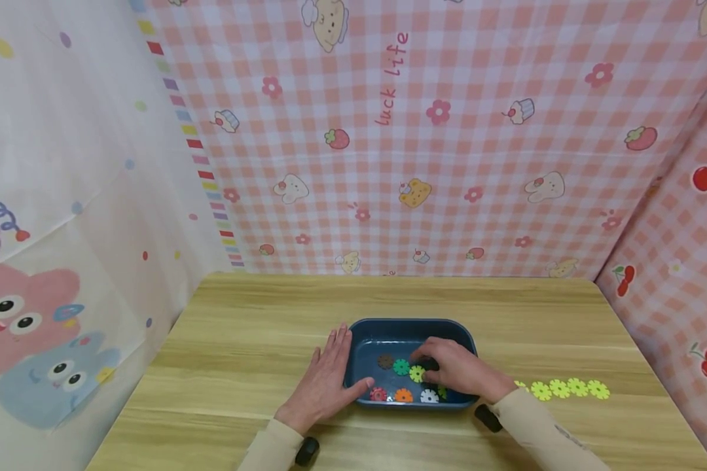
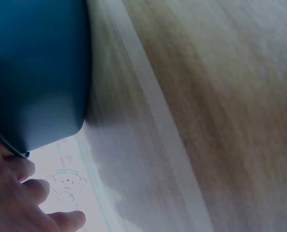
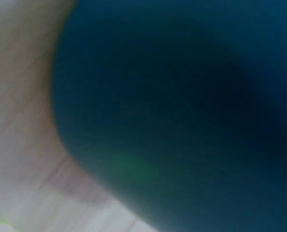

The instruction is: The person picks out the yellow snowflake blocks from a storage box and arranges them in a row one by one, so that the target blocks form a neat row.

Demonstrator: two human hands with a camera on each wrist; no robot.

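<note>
A dark blue rectangular tray [image 1: 365, 353] stands on the table, holding several small notched plastic discs. Among them are a brown disc [image 1: 385, 362], a teal disc [image 1: 401, 367], a yellow-green disc [image 1: 416, 373], a red disc [image 1: 378, 394], an orange disc [image 1: 403, 395] and a white disc [image 1: 429, 396]. My left hand [image 1: 324, 378] rests on the tray's left side with fingers straight, its thumb reaching over the rim. Inside the right half is my right hand [image 1: 462, 367], fingers bent down beside the yellow-green disc. Whether it pinches anything is hidden. The right wrist view shows mostly blurred tray wall [image 3: 158, 121].
To the tray's right, several yellow-green discs [image 1: 560, 388] lie in a row on the wooden table [image 1: 259, 340], partly covered by the right forearm at the near end. A pink checked cloth [image 1: 377, 163] hangs behind the table's far edge.
</note>
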